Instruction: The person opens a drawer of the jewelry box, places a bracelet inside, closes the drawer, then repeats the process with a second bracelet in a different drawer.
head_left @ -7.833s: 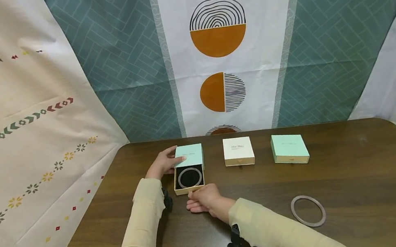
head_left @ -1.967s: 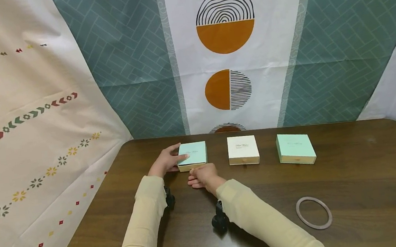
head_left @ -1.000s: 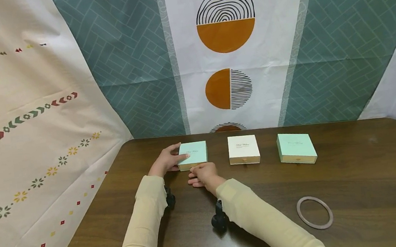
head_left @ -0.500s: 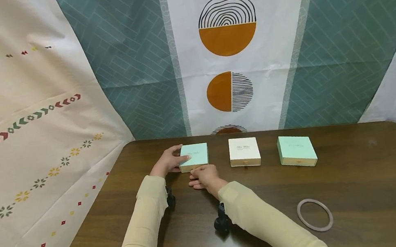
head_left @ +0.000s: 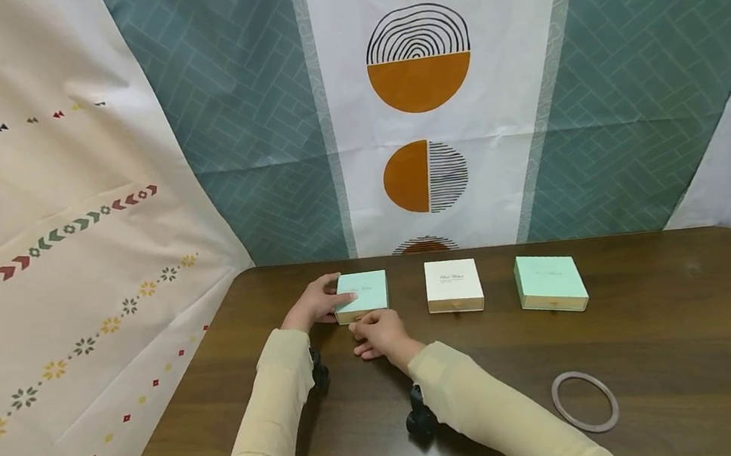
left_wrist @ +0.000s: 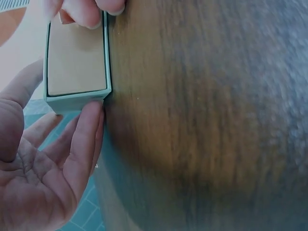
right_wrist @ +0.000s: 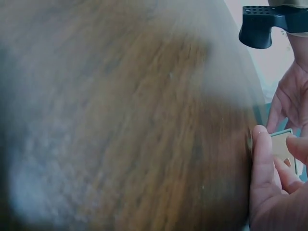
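Note:
At the far left of the table, a mint-green drawer box (head_left: 366,286) sits with its drawer pushed in. My left hand (head_left: 312,304) grips its left side, thumb on the top and fingers along the side. The cream drawer front (left_wrist: 77,60) faces me in the left wrist view. My right hand (head_left: 382,335) is just in front of it, bent fingers by the small brown pull tab (right_wrist: 288,162). Thumb and forefinger look apart in the right wrist view, though contact with the drawer front is unclear. A greyish-pink bangle-like ring (head_left: 556,396) lies at the right.
To the right of the gripped box stand a white drawer box (head_left: 452,280) and another mint-green drawer box (head_left: 550,277), both closed. Behind the brown wooden table (head_left: 681,341) hangs a patterned cloth (head_left: 243,121).
Earlier the left box's drawer was out, showing a similar ring on black lining; now it is in. My right hand went forward with it, then its fingers loosened slightly. The view tilted slightly.

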